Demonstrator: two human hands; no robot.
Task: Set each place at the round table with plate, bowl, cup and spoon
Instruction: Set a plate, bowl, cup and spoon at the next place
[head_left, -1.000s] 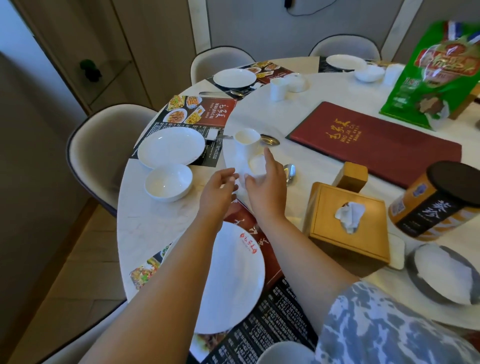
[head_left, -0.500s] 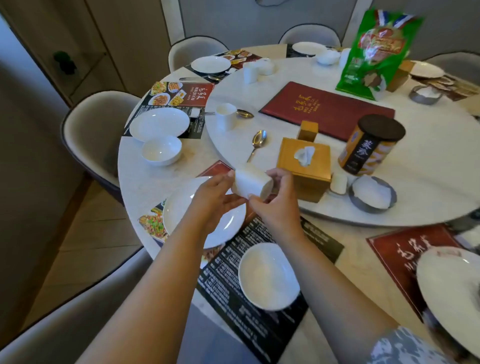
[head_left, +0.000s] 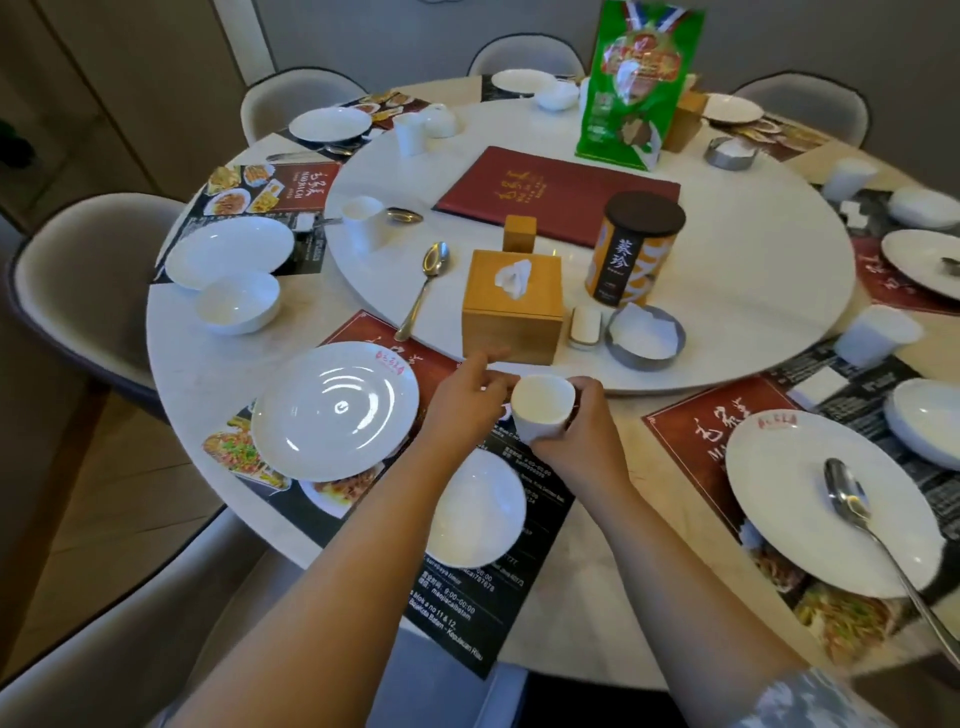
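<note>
My right hand (head_left: 582, 436) is wrapped around a small white cup (head_left: 543, 413), upright just above the dark placemat (head_left: 524, 540). My left hand (head_left: 465, 405) is at the cup's left side with loose fingers and a raised forefinger. A white plate (head_left: 335, 410) lies to the left. A white bowl (head_left: 480, 512) sits nearer me, partly hidden by my left forearm. A metal spoon (head_left: 423, 291) lies on the edge of the white turntable (head_left: 727, 322), beyond the plate.
On the turntable stand a wooden tissue box (head_left: 511, 306), an orange tin (head_left: 636, 249), a red menu (head_left: 556, 197), a green bag (head_left: 639, 88) and a metal dish (head_left: 644, 332). A plate with a spoon (head_left: 831, 514) lies at right. Grey chairs ring the table.
Both hands lifted the cup from the turntable's edge and brought it toward me, turning it upright over the placemat. My view swung right and back.
</note>
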